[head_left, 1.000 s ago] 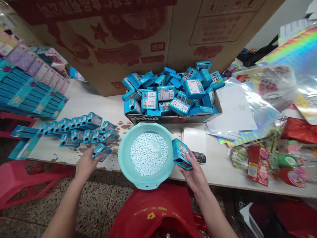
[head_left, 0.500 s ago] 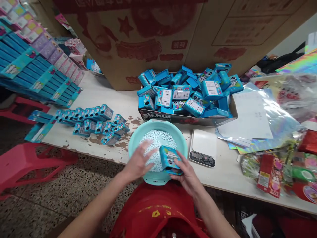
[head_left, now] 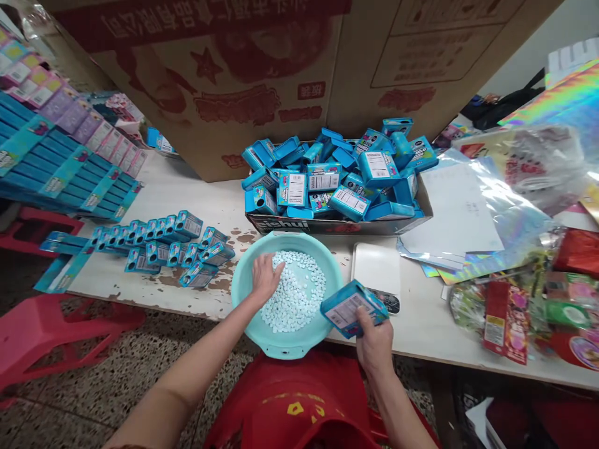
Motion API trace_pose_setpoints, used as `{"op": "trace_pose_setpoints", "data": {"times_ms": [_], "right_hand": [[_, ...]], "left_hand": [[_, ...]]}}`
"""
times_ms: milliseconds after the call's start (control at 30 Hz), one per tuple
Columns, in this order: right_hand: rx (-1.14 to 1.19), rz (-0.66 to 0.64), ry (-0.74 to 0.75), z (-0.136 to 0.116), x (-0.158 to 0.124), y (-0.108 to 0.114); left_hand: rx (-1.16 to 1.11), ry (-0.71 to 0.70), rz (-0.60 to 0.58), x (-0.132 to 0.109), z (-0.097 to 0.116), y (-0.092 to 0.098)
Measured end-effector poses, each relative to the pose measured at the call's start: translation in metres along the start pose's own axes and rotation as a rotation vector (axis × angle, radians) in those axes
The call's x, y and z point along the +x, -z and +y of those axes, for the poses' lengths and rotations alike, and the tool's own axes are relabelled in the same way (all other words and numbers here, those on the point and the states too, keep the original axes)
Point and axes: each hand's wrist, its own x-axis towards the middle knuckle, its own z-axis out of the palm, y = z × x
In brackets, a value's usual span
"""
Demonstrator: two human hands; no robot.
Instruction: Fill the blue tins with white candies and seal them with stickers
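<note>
So the left hand (head_left: pixel 266 277) is down in the teal basin (head_left: pixel 241 293), palm down on the left side of a heap of small white tablets (head_left: pixel 299 293). The fingers are close together and curled into the pile, and I honestly can't tell if it's got any tablets scooped up under there. The right hand (head_left: pixel 374 342) is closed around a little blue box (head_left: pixel 352 307), thumb on the side facing up and fingers wrapped underneath, holding it tilted just over the basin's near right rim. The label side faces the camera. The basin sits at the near edge of the white table (head_left: pixel 187 193), hanging a bit over a red stool (head_left: pixel 299 405). Just right of the basin is a small white scale (head_left: pixel 377 267), and the box in the hand covers its near left corner. Just beyond the basin is a low cardboard tray (head_left: pixel 299 223) piled high with the same blue boxes in a jumble. To the left, well apart from the basin, more of those boxes lie in tidy rows (head_left: pixel 159 244), and farther left is a stack of flat blue cartons (head_left: pixel 70 181). A huge cardboard carton (head_left: pixel 262 81) stands at the far side. The right end of the table is shiny holographic bags (head_left: pixel 472 215) and bright snack packets (head_left: pixel 510 318).
</note>
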Motion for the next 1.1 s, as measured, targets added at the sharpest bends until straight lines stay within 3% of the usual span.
{"op": "trace_pose_setpoints", "data": {"times_ms": [67,133,233,300,433,633,733,833,967,1100], "right_hand": [[0.117,0.089,-0.050,0.008,0.012,-0.001],[0.171,0.109,-0.072,0.015,0.021,-0.005],[0.207,0.124,-0.081,0.021,0.028,-0.013],[0.208,0.132,-0.078,0.023,0.030,-0.016],[0.038,0.154,0.015,0.025,0.027,-0.022],[-0.455,0.159,0.316,0.036,0.012,-0.042],[-0.563,0.158,0.413,0.044,0.011,-0.047],[-0.594,0.134,0.461,0.046,0.013,-0.047],[-0.564,0.011,0.557,0.040,0.009,-0.048],[-0.580,-0.214,0.635,0.035,0.001,-0.051]], "left_hand": [[0.155,0.110,0.107,0.022,-0.003,-0.026],[0.222,0.114,0.092,0.035,0.007,-0.056],[0.269,-0.001,-0.023,0.031,0.029,-0.092],[0.321,-0.160,-0.179,0.017,0.036,-0.101],[0.456,-0.465,-0.473,-0.021,0.020,-0.083],[0.583,-0.530,-0.622,-0.050,-0.021,-0.029],[0.609,-0.463,-0.682,-0.051,-0.032,-0.017],[0.490,-0.320,-0.692,-0.048,-0.039,-0.016],[0.111,-0.055,-0.533,-0.039,-0.042,-0.017],[-0.118,0.051,-0.442,-0.033,-0.033,-0.005]]}}
